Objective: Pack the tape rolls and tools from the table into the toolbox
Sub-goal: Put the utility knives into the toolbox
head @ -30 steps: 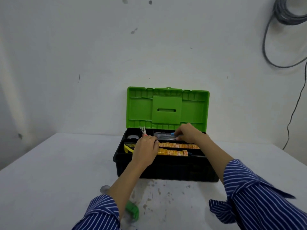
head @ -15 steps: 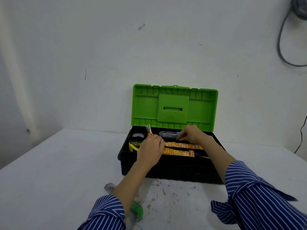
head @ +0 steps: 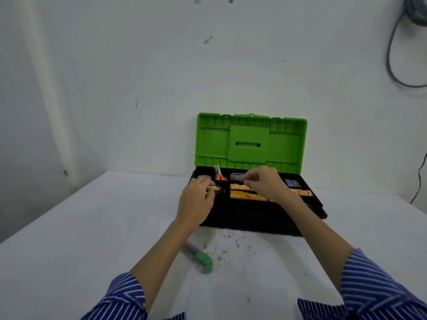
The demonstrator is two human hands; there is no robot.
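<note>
We are pinching something small in our right hand [head: 263,183] grip over the toolbox [head: 254,218]; the cutter [head: 199,258] is lying behind our curled left hand [head: 196,204], nearer it.

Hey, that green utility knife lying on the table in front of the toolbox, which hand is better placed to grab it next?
Probably the left hand. It's at the toolbox's near-left edge, and the green utility knife lies right beside the left forearm. The right hand is deeper over the tray, pinching something small.
</note>
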